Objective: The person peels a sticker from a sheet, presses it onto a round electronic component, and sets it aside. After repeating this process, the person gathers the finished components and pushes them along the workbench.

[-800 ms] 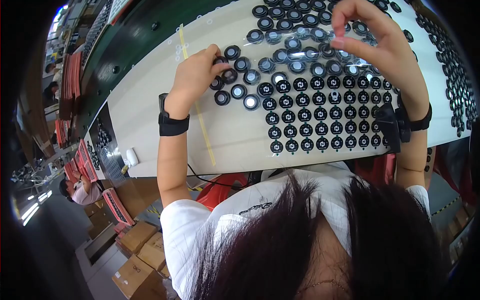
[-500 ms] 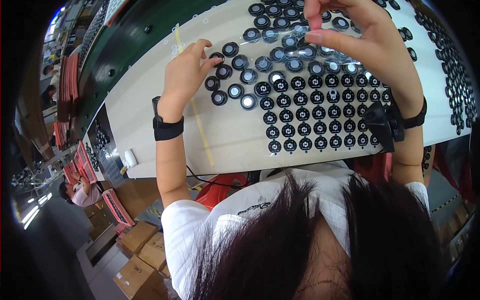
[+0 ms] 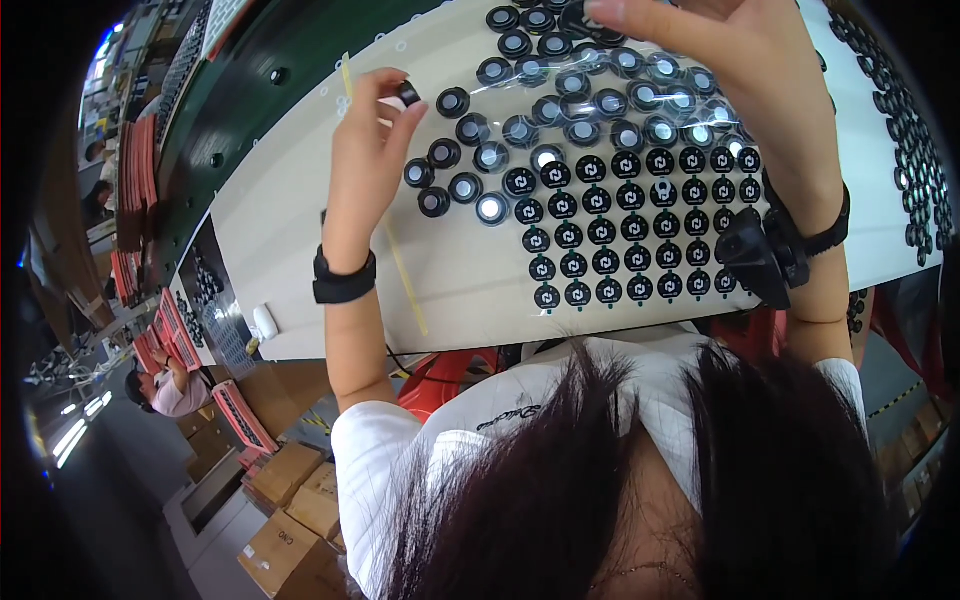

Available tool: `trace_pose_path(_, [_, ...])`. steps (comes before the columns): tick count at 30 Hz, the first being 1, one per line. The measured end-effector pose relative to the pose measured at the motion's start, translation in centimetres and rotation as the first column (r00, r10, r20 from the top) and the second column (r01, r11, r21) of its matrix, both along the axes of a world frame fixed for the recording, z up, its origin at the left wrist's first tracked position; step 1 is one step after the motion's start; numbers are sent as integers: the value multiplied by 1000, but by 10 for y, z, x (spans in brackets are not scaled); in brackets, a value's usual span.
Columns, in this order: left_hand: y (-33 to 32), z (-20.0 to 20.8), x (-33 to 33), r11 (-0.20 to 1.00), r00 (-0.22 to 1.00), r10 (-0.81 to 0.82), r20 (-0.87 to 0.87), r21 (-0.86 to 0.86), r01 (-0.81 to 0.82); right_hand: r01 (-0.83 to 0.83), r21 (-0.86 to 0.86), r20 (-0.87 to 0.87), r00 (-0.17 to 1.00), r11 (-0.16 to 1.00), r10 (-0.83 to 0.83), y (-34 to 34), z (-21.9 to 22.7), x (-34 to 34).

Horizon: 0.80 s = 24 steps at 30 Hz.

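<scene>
My left hand (image 3: 372, 150) is raised over the left side of the table, with a small black round part (image 3: 409, 94) pinched between thumb and fingertips. Several similar black discs with pale centres (image 3: 453, 102) lie just to the right of it. My right hand (image 3: 715, 40) reaches across to the far edge of the view. Its thumb is stretched out beside dark round parts (image 3: 590, 25), while its other fingertips are cut off or hidden. A clear plastic sheet bearing rows of black round labels (image 3: 602, 231) lies on the near table; its glossy far part covers some discs.
A yellow tape strip (image 3: 405, 275) runs along the white table (image 3: 300, 220). More black parts (image 3: 900, 150) stand in rows at the right. A green belt (image 3: 240, 110) passes beyond the table. Another person (image 3: 172, 385) sits at far left, above cardboard boxes (image 3: 285, 550).
My left hand has lifted slightly from among the discs, with a black part now showing in its pinch. My right hand has moved farther up and away from the clear sheet.
</scene>
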<state>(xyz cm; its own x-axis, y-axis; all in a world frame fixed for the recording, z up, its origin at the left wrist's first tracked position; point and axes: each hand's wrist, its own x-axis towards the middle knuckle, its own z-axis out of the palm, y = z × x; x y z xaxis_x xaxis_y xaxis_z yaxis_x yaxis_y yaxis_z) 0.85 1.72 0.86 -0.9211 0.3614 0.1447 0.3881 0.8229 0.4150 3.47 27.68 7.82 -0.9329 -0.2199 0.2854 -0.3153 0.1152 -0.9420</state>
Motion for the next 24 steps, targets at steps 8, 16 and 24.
trace_pose_path(8, [54,54,42,504,920,-215,328,844,-183,-517,-609,-321,854,602,409,-14,-39,-21])
trace_pose_path(16, [77,56,47,458,946,-265,186,888,-46,-85,-672,445,749,736,492,-9,-1,6])
trace_pose_path(24, [81,55,51,531,983,-165,85,847,16,-477,-471,-276,879,742,389,-16,-20,-6])
